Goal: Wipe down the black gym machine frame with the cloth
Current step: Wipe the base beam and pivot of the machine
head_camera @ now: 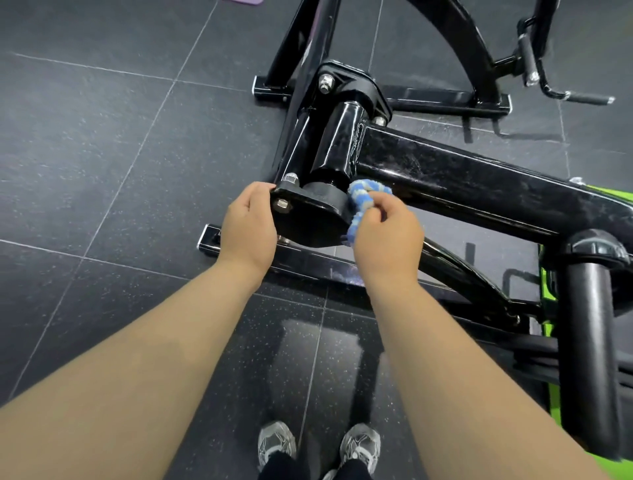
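The right hand [387,233] pinches the cloth [363,202] loosely and may drop it; the left hand [248,222] grips the frame [479,178] plate.

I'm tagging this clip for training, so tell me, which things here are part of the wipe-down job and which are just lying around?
In the job: blue cloth; right hand pinching it; black machine frame; left hand gripping the frame.

Just around: grip handles; padded roller; green pad; purple mat; grey shoes.
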Available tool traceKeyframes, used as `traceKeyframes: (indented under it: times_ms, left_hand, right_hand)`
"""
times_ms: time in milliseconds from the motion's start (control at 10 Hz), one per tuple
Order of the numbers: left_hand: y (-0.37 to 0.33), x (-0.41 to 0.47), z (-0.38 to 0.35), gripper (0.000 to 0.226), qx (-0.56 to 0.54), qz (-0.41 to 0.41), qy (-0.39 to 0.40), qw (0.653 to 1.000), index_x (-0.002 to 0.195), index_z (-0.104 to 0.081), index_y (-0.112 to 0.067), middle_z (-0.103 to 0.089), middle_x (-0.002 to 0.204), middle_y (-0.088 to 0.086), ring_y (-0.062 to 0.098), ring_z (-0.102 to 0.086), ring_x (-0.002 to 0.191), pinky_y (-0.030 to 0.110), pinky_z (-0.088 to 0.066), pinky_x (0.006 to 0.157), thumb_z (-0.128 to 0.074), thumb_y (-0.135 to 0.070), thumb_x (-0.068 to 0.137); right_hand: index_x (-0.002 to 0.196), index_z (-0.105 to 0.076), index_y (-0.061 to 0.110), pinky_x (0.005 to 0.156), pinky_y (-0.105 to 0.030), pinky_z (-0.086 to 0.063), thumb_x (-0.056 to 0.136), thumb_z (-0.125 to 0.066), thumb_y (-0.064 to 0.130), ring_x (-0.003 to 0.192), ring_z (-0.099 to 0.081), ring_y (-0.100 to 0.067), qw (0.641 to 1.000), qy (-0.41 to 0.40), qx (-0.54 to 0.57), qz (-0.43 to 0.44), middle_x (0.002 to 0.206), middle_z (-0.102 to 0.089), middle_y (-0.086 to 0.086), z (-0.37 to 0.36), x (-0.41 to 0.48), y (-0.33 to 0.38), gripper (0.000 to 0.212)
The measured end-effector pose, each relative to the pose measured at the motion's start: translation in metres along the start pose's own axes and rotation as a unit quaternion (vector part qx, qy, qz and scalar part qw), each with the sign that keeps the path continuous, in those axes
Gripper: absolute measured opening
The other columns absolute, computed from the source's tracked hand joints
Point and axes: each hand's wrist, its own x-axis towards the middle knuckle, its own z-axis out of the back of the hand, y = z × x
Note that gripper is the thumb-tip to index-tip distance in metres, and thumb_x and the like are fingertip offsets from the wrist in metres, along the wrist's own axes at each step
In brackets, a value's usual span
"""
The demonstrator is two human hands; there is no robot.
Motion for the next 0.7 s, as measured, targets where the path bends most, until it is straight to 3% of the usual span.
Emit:
traceKeyframes:
  times_ms: [100, 200, 300, 400, 500, 600, 700]
  left_hand:
    - [0.002, 0.0, 0.0, 0.035, 0.008, 0.001, -0.009, 1.0, 0.087, -0.064, -0.017, -0.058, 0.079, -0.001, 0.013, -0.052, 0.078, 0.033, -0.046, 0.075, -0.033, -0.029, 0.098]
    - [0.002, 0.0, -0.002, 0.035, 0.004, -0.001, -0.025, 1.0, 0.091, -0.064, -0.014, -0.058, 0.08, -0.002, 0.012, -0.052, 0.077, 0.031, -0.045, 0.075, -0.033, -0.027, 0.099]
    - [0.002, 0.0, -0.002, 0.036, 0.007, 0.001, -0.022, 1.0, 0.091, -0.064, -0.012, -0.059, 0.08, 0.0, 0.013, -0.053, 0.078, 0.035, -0.046, 0.076, -0.033, -0.027, 0.098]
    - [0.003, 0.002, -0.001, 0.037, 0.009, -0.006, -0.014, 1.0, 0.09, -0.065, -0.013, -0.06, 0.079, -0.002, 0.013, -0.054, 0.078, 0.035, -0.047, 0.075, -0.032, -0.026, 0.098]
    - [0.003, 0.002, -0.002, 0.036, 0.011, -0.013, -0.022, 1.0, 0.087, -0.065, -0.015, -0.06, 0.077, -0.006, 0.011, -0.054, 0.077, 0.033, -0.047, 0.075, -0.032, -0.025, 0.099]
    - [0.005, -0.001, -0.006, 0.037, 0.012, -0.015, -0.04, 0.999, 0.09, -0.064, -0.013, -0.06, 0.082, 0.001, 0.014, -0.053, 0.08, 0.039, -0.047, 0.08, -0.031, -0.026, 0.099]
    - [0.004, -0.003, -0.007, 0.038, 0.011, -0.015, -0.047, 0.999, 0.091, -0.064, -0.014, -0.062, 0.088, 0.007, 0.014, -0.053, 0.081, 0.036, -0.048, 0.08, -0.03, -0.027, 0.099]
  right_hand:
    - [0.075, -0.057, 0.021, 0.053, -0.024, -0.037, 0.098, -0.039, 0.02, 0.055, -0.044, -0.008, 0.999, 0.028, -0.014, -0.019, 0.062, -0.05, 0.009, -0.003, -0.007, 0.0, 0.03]
    - [0.07, -0.048, 0.018, 0.046, -0.017, -0.035, 0.097, -0.039, 0.014, 0.051, -0.043, -0.005, 0.998, 0.028, -0.004, -0.061, 0.062, -0.047, 0.007, 0.007, -0.013, -0.009, 0.028]
    - [0.08, -0.055, 0.018, 0.054, -0.026, -0.041, 0.095, -0.04, 0.014, 0.065, -0.051, -0.017, 0.988, 0.002, 0.054, -0.148, 0.072, -0.055, 0.0, 0.009, -0.012, -0.015, 0.021]
    - [0.073, -0.053, 0.017, 0.038, -0.021, -0.036, 0.095, -0.04, 0.012, 0.052, -0.04, -0.016, 0.95, 0.036, 0.194, -0.24, 0.063, -0.045, -0.001, 0.003, 0.004, 0.0, 0.026]
    - [0.068, -0.046, 0.02, 0.055, -0.027, -0.041, 0.097, -0.044, 0.018, 0.055, -0.042, -0.011, 0.951, 0.105, 0.168, -0.239, 0.066, -0.045, 0.003, 0.008, 0.006, 0.002, 0.029]
    - [0.065, -0.045, 0.016, 0.065, -0.038, -0.038, 0.09, -0.045, 0.016, 0.061, -0.044, -0.021, 0.953, 0.116, 0.129, -0.249, 0.065, -0.044, -0.007, 0.02, -0.009, -0.016, 0.025]
    - [0.058, -0.037, 0.022, 0.061, -0.035, -0.029, 0.086, -0.039, 0.012, 0.067, -0.036, -0.023, 0.955, 0.096, 0.133, -0.249, 0.066, -0.034, -0.007, 0.02, -0.004, -0.018, 0.031]
